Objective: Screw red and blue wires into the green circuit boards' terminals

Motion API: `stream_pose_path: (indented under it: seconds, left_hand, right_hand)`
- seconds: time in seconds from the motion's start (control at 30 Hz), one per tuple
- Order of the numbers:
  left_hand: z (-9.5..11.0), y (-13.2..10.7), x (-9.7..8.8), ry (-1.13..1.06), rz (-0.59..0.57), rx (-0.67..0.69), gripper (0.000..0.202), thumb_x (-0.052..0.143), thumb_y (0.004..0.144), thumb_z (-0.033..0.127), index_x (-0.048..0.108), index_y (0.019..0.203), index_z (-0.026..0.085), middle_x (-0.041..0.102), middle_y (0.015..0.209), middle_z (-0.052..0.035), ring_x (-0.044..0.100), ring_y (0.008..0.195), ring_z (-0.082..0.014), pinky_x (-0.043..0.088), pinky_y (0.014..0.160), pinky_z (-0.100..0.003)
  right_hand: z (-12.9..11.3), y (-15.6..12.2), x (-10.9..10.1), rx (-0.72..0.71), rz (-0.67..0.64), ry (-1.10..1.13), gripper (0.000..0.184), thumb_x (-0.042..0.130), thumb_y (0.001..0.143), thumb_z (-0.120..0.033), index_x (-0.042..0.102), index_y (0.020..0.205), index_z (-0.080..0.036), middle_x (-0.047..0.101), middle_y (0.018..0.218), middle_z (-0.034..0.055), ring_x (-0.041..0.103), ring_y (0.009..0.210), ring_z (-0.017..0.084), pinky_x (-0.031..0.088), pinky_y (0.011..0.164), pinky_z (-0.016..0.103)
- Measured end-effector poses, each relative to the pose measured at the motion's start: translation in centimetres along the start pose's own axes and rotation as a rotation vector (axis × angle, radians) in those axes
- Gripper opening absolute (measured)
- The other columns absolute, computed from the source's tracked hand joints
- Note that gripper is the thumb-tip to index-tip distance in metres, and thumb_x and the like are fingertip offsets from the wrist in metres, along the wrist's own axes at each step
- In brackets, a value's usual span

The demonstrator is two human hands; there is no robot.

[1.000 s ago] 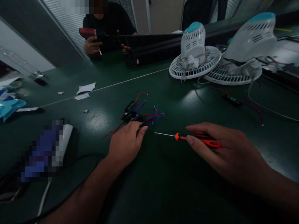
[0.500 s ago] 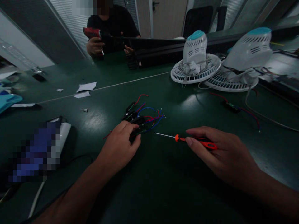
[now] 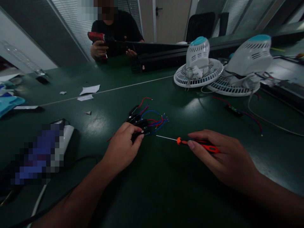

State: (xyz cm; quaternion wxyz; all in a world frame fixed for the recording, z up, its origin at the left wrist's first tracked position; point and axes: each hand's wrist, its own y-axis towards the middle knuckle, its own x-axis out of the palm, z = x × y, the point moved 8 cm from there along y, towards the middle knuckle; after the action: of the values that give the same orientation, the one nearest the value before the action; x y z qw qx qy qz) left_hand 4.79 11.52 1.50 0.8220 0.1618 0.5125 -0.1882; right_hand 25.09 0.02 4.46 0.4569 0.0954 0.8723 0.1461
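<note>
My left hand point(image 3: 124, 145) has thumb and fingertips closed around the nearest of several small black modules point(image 3: 144, 130), which sit in a row on the green table. Red and blue wires point(image 3: 155, 122) stick out from their right ends, with bare tips. A screwdriver point(image 3: 179, 141) with an orange and black handle is in my right hand point(image 3: 220, 158). Its thin shaft points left, the tip a short way right of the pinched module and apart from it. My palm covers part of the handle.
Two white fan heads point(image 3: 198, 76) lie grille-down at the back right, near another wired board point(image 3: 234, 110). Paper scraps point(image 3: 89, 90) and a blurred device point(image 3: 40, 152) are on the left. Across the table, a co-worker holds a red power drill point(image 3: 97, 36) at a long black panel.
The camera view has shifted slightly. My left fingers show more of the pinched module's top, with a pale dot on it. The screwdriver stays almost where it was.
</note>
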Motion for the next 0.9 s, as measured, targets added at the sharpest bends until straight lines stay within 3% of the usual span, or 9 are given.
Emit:
stream_pose_path:
  seconds: [0.1,0.27,0.43,0.53,0.63,0.77,0.9]
  left_hand:
    - [-0.1,0.0,-0.5,-0.025,0.063,-0.025,0.019,0.057,0.087,0.029,0.066,0.099,0.017,0.061,0.1,-0.0072,0.061,0.086,-0.0227,0.052,0.078,-0.039]
    - [0.1,0.0,-0.2,0.013,0.043,-0.005,0.017,0.059,0.085,0.028,0.065,0.097,0.017,0.061,0.1,-0.0084,0.062,0.091,-0.0255,0.051,0.081,-0.041]
    - [1.6,-1.0,-1.6,0.075,0.189,0.096,0.01,0.061,0.083,0.026,0.06,0.086,0.016,0.06,0.088,-0.0072,0.061,0.081,-0.0232,0.05,0.07,-0.037]
    - [4.0,-2.2,-0.9,0.116,0.116,0.291,0.017,0.055,0.088,0.029,0.056,0.074,0.019,0.058,0.072,-0.002,0.059,0.064,-0.0188,0.047,0.058,-0.032]
    - [6.2,-3.8,0.8,0.122,-0.036,0.494,0.022,0.05,0.091,0.032,0.06,0.076,0.018,0.06,0.067,-0.0017,0.059,0.058,-0.0187,0.046,0.054,-0.032]
    - [6.2,-4.6,2.1,0.081,-0.084,0.5,0.028,0.047,0.092,0.032,0.063,0.108,0.015,0.07,0.081,-0.0062,0.067,0.068,-0.0221,0.054,0.062,-0.036]
    - [4.6,-3.9,2.7,0.034,-0.065,0.435,0.034,0.043,0.091,0.038,0.068,0.102,0.017,0.071,0.099,-0.0116,0.071,0.083,-0.0284,0.058,0.068,-0.042]
  right_hand:
    - [0.1,0.1,0.0,0.021,0.007,0.03,0.021,0.057,0.087,-0.026,0.071,0.094,-0.012,0.075,0.078,0.0079,0.069,0.064,0.019,0.049,0.056,0.032]
    - [0.7,0.2,-0.3,0.11,0.014,0.117,0.02,0.06,0.084,-0.027,0.072,0.094,-0.015,0.075,0.08,0.007,0.067,0.067,0.019,0.047,0.059,0.033]
    - [2.5,-0.1,-0.1,0.314,0.018,0.289,0.019,0.061,0.087,-0.035,0.073,0.093,-0.021,0.071,0.074,0.0016,0.061,0.062,0.016,0.043,0.056,0.03]
    - [4.3,-0.2,0.9,0.491,0.02,0.444,0.029,0.055,0.094,-0.043,0.068,0.092,-0.018,0.064,0.069,-0.0016,0.053,0.051,0.011,0.042,0.047,0.026]
    - [5.6,-0.2,1.8,0.642,0.001,0.604,0.028,0.053,0.096,-0.041,0.063,0.104,-0.015,0.066,0.086,0.001,0.062,0.061,0.012,0.052,0.055,0.028]
    - [5.2,-0.3,1.8,0.726,-0.075,0.688,0.03,0.058,0.094,-0.034,0.06,0.119,-0.017,0.066,0.112,0.007,0.067,0.087,0.019,0.056,0.072,0.039]
    - [4.5,-1.1,0.8,0.749,-0.142,0.621,0.03,0.059,0.094,-0.032,0.06,0.12,-0.017,0.065,0.115,0.0077,0.067,0.091,0.021,0.056,0.075,0.041]
